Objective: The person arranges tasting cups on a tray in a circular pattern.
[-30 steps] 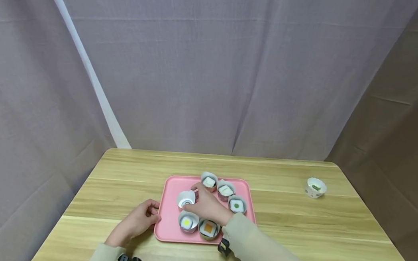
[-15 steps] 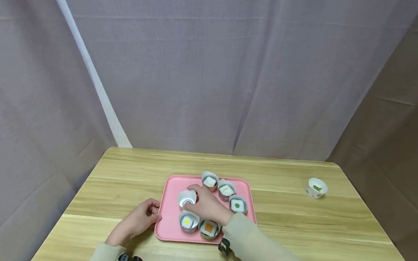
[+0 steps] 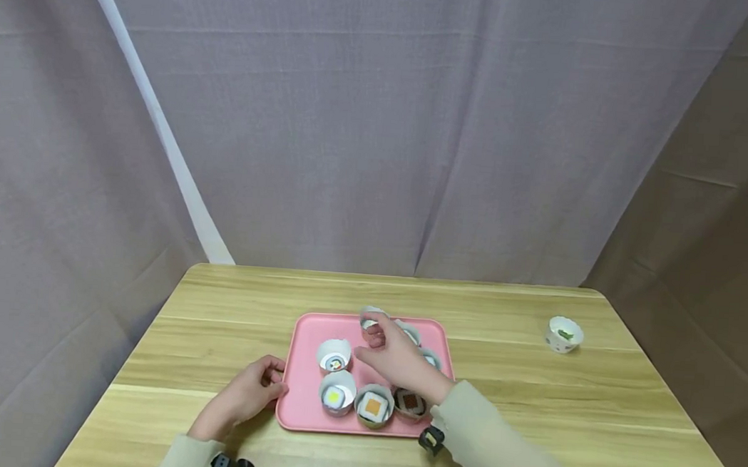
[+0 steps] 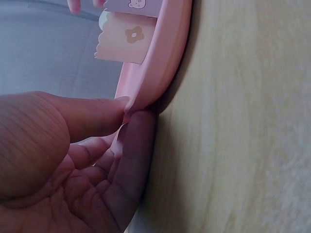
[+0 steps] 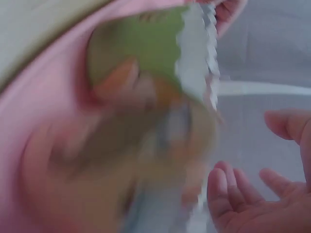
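A pink tray lies on the table and carries several scalloped paper cups. My left hand pinches the tray's left rim, thumb on top and fingers below, as the left wrist view shows. Over the middle of the tray my right hand hovers with fingers apart, holding nothing. To its left stands a white cup with a small round multicoloured piece inside. Along the front edge are cups with a yellow-centred square, an orange-centred square and a brown-centred square. The right hand partly hides the back cups.
A lone white paper cup with something green in it stands at the right of the wooden table. Grey cloth hangs behind the table. In the right wrist view a green cup is blurred and close.
My right hand has left the white cup and moved right and a little back, fingers parted. The brown-centred cup has come into sight. The left hand stays on the tray rim.
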`<state>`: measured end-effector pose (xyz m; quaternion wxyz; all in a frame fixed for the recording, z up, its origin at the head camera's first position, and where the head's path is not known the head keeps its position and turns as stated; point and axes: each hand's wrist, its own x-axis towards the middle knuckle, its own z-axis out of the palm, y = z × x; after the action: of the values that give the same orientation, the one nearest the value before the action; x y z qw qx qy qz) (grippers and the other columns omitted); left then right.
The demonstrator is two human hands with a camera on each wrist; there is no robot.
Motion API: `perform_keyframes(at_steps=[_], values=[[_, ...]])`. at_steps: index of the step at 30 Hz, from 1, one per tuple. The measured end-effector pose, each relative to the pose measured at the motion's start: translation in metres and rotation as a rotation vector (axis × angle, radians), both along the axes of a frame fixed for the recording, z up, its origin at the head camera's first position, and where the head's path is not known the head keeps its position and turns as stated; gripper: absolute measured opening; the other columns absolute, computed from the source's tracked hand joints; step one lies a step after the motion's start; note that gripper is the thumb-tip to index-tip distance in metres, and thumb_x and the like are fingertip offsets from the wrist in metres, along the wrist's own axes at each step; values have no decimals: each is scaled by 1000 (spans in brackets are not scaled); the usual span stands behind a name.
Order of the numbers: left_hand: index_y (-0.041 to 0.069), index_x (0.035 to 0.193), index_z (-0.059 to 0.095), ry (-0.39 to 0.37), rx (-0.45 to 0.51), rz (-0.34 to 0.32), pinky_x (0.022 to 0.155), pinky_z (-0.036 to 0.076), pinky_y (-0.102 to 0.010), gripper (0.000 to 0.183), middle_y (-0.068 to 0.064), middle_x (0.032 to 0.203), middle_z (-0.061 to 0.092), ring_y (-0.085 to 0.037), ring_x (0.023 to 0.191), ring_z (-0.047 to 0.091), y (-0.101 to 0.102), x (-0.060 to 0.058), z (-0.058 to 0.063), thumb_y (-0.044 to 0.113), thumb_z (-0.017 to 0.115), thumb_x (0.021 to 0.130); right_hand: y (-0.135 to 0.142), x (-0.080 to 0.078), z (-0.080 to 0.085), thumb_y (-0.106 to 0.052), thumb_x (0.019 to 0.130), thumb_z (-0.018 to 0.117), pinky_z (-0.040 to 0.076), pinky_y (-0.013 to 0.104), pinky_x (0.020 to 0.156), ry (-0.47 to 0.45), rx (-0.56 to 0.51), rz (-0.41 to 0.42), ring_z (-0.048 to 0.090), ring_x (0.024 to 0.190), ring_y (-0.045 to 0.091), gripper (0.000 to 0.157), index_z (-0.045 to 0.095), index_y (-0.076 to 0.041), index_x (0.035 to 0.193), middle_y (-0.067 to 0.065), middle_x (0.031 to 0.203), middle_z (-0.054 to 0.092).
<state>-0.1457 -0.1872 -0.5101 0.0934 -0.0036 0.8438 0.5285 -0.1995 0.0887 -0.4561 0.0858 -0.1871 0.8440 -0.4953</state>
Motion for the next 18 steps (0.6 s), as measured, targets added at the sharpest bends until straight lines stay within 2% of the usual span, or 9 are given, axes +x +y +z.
perform_keyframes(at_steps=[3,9,14,18], values=[[-5,115,53,3,11,-4,61,49,-28,29,-9,86,54,-19,74,53,0,0,0,-5,63,87,21,0,5,-16,87,70,50,35,86,23,-26,-31,58,103,27,61,44,-10,141,16,120,56],[-5,114,53,19,11,-23,60,49,-27,28,-9,85,54,-19,73,53,-1,1,0,-5,63,87,69,3,7,-20,88,71,49,34,85,55,19,-73,57,100,21,60,44,-15,141,15,123,54],[-6,114,53,17,26,-39,61,50,-27,29,-9,85,53,-19,73,53,-1,2,0,-5,62,88,104,6,7,-24,88,71,50,36,85,101,52,-117,57,100,22,62,43,-13,142,14,123,54],[-5,114,53,18,19,-37,61,49,-27,29,-9,85,54,-19,74,53,-1,1,1,-4,63,88,125,7,5,-22,88,71,50,38,85,140,36,-144,59,100,26,61,43,-10,141,14,121,55]])
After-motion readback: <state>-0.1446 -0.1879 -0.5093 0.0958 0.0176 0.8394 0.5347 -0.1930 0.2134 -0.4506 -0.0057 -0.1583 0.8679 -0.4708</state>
